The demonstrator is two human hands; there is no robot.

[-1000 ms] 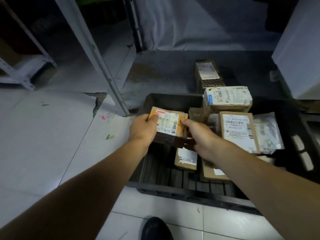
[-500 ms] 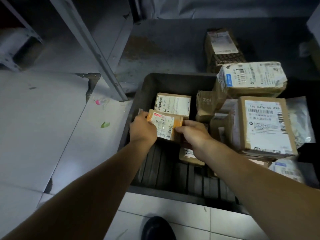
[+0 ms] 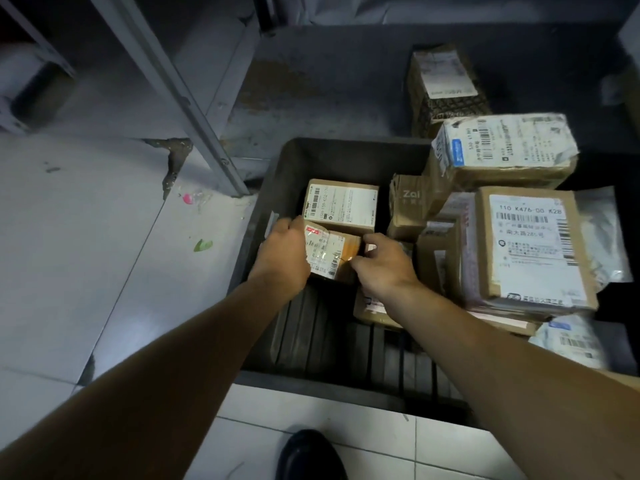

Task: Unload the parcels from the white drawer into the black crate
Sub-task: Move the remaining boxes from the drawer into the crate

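Here a small brown parcel (image 3: 330, 252) sits low inside the black crate (image 3: 266, 237), near the middle of the frame. The left hand (image 3: 284, 258) curls round its left end, and the right hand (image 3: 381, 265) pinches its right end. Just above it lies a white-label box (image 3: 341, 206). More parcels pile up at the right (image 3: 530, 244). A black shoe (image 3: 310, 455) shows on the floor (image 3: 86, 254) at the bottom.

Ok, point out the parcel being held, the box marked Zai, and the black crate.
small taped parcel (image 3: 329, 252), head view, on its white label.
Zai box (image 3: 408, 206), head view, on its printed brown side.
black crate (image 3: 346, 157), head view, on its far inner wall.
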